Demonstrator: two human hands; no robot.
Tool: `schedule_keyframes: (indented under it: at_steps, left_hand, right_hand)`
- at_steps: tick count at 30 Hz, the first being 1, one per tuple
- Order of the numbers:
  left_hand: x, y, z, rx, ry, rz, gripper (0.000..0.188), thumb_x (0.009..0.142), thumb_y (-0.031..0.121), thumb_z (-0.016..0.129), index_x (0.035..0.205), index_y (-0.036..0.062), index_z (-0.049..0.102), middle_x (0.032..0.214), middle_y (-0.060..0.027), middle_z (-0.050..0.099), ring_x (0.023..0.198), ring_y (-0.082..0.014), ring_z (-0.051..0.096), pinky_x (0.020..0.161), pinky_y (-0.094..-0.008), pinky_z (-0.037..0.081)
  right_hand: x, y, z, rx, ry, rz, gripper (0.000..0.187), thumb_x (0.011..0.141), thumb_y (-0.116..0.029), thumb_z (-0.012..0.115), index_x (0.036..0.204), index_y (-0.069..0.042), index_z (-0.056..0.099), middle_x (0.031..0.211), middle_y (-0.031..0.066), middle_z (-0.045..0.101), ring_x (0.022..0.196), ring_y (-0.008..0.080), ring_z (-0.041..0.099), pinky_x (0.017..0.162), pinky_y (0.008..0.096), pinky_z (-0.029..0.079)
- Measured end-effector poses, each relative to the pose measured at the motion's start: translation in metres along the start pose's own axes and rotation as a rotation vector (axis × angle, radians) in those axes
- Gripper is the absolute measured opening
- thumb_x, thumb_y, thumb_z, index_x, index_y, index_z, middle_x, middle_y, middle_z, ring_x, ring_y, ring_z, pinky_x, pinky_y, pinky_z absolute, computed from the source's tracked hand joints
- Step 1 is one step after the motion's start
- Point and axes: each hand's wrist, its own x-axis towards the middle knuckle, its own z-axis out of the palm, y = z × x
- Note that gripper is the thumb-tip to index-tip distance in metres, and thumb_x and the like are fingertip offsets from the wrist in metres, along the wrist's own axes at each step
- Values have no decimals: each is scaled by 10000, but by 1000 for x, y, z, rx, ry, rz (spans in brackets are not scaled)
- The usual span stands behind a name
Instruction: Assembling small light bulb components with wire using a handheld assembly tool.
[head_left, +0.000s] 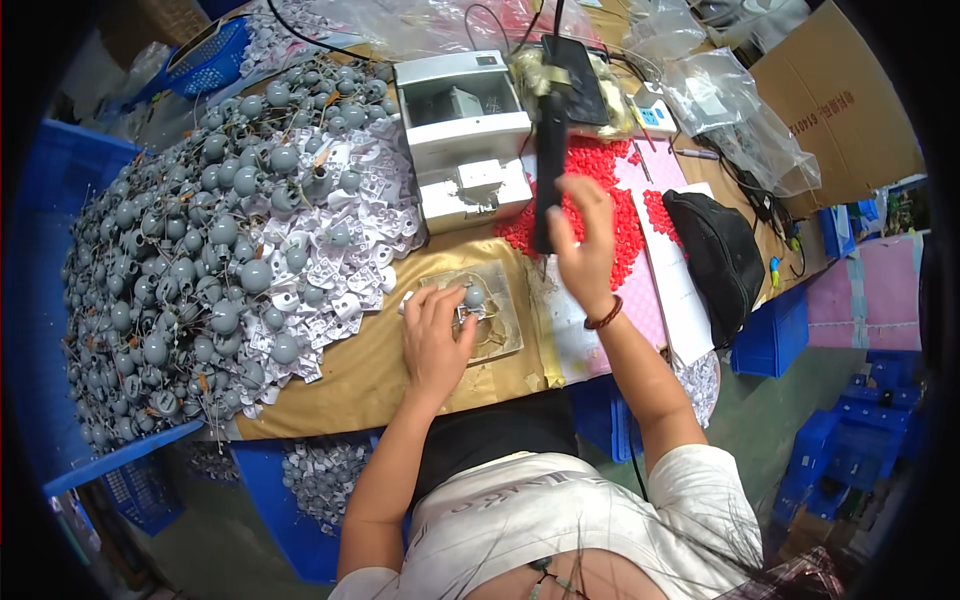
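Note:
My left hand (pixel 435 335) rests on a clear square plate (pixel 507 345) on the tan work surface. Its fingers and thumb close round a small part with a grey ball (pixel 473 297) and a white piece beneath it, mostly covered by the fingertips. At my right hand (pixel 588 240) the fingers and thumb are apart, right beside a black electric screwdriver (pixel 550 160). That tool hangs upright on a cable, tip downward. My fingertips and thumb meet its right edge but are not wrapped round it.
Grey ball-ended parts with wires (pixel 200 250) heap up on the left, beside white plastic pieces (pixel 365 190). A white machine (pixel 465 130) stands behind the plate. Red pieces (pixel 600 165) lie behind my right hand. A black pouch (pixel 712 260) sits farther right, near a cardboard box (pixel 835 100).

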Motion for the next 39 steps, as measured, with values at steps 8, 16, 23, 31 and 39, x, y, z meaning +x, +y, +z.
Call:
schedule_keyframes:
  at_steps: [8,16,23,31,39]
  left_hand:
    - [1,-1,7,-8,17,58,366,770,46,778,1109,29,641,1108,-132,677,1184,-349,569,1006,-451,443]
    - [2,-8,11,-5,61,82,378,769,74,787,1112,57,628,1110,-106,684,1155,-337,595,962,-456,463]
    - [2,-4,8,-13,42,98,374,754,38,778,1099,39,634,1095,-123,677,1124,-347,605,954,-452,469]
    - [3,-7,9,-48,50,97,386,762,69,783,1118,66,633,1102,-108,675,1105,-330,621,933,-443,478]
    - [-40,2,-57,-516,38,-281,374,826,-26,720,1182,4,611,1095,-179,617,972,-320,654,819,-360,545]
  right_hand:
    - [-54,-25,31,435,-576,341,118,902,-95,690,971,0,702,896,147,680,838,289,648,754,374,507]
    - [-58,-32,47,449,-558,477,139,994,-107,595,966,19,648,843,130,695,753,212,659,693,334,519]
    - [-50,-46,60,692,-404,472,129,1017,-110,562,984,15,557,835,110,681,751,223,679,695,333,525]
    - [-39,-34,62,1092,-504,835,223,1078,-214,491,1122,1,534,903,49,642,931,149,698,798,299,576]
    - [-13,3,-5,902,-417,742,242,1065,-191,519,1166,13,601,983,101,721,934,161,707,823,289,569]
